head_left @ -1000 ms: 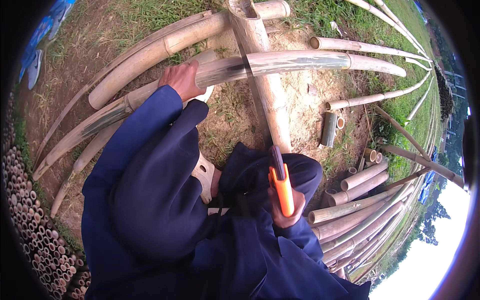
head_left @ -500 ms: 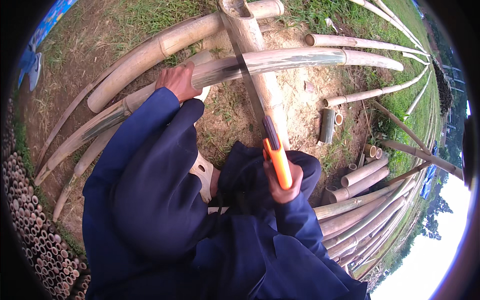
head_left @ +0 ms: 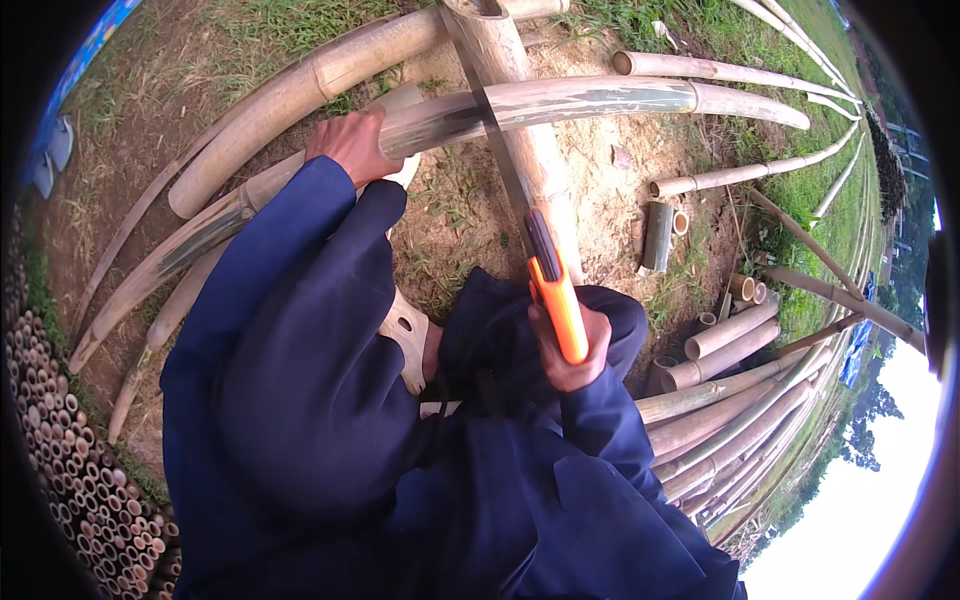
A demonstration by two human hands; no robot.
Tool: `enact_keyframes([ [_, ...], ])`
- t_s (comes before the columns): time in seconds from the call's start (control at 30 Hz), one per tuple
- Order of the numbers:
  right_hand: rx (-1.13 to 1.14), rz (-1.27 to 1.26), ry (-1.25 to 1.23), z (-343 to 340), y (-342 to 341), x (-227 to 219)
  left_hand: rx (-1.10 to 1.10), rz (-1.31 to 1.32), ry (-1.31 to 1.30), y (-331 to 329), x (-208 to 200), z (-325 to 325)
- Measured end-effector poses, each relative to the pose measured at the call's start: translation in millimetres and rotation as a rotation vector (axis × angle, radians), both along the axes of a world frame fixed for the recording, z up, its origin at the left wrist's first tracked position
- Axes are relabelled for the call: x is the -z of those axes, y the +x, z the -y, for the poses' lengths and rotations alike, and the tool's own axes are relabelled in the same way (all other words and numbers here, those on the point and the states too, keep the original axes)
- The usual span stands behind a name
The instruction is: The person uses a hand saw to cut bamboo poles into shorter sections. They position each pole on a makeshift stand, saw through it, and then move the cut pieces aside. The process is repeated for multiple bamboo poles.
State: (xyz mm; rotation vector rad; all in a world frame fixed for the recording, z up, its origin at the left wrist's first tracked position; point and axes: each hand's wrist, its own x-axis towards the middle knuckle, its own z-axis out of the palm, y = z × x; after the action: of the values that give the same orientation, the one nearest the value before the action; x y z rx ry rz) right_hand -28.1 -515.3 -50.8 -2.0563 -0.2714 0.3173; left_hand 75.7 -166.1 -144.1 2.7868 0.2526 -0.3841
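My left hand (head_left: 352, 147) is closed over a long bamboo pole (head_left: 590, 101), which lies crosswise in front of me. Under it runs a thicker bamboo piece (head_left: 543, 170) with a cut-open top end. In my right hand (head_left: 583, 352) is the orange and black handle of a hand saw (head_left: 566, 318). Its long blade stretches away from me and crosses the pole to the right of my left hand. Whether the teeth have cut into the bamboo cannot be made out. My thumb and fingers wrap round the handle above my right knee.
Another thick bamboo pole (head_left: 300, 88) lies beyond at the left. Short bamboo pieces (head_left: 656, 236) and several longer poles (head_left: 740, 395) lie on the right. A stack of cut bamboo tubes (head_left: 85, 470) is at the lower left. Another person's shoe (head_left: 60, 143) shows at the far left.
The saw and my right hand have shifted slightly away from me, and the view has tilted a little. My left hand keeps its hold on the pole.
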Motion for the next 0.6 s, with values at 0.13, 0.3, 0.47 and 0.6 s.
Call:
enact_keyframes([
  [0.13,0.008,-0.045,0.042,-22,21,11,0.030,0.056,-0.042,-5,7,-9],
  [0.3,-0.075,-0.055,-0.125,79,-84,-26,0.005,-0.004,0.025,-2,4,-10],
  [0.47,-0.021,-0.204,-0.071,5,15,-1,0.000,0.027,-0.013,1,9,0],
  [0.6,0.032,0.042,0.143,-49,48,20,0.040,0.071,-0.062,-1,5,-12],
])
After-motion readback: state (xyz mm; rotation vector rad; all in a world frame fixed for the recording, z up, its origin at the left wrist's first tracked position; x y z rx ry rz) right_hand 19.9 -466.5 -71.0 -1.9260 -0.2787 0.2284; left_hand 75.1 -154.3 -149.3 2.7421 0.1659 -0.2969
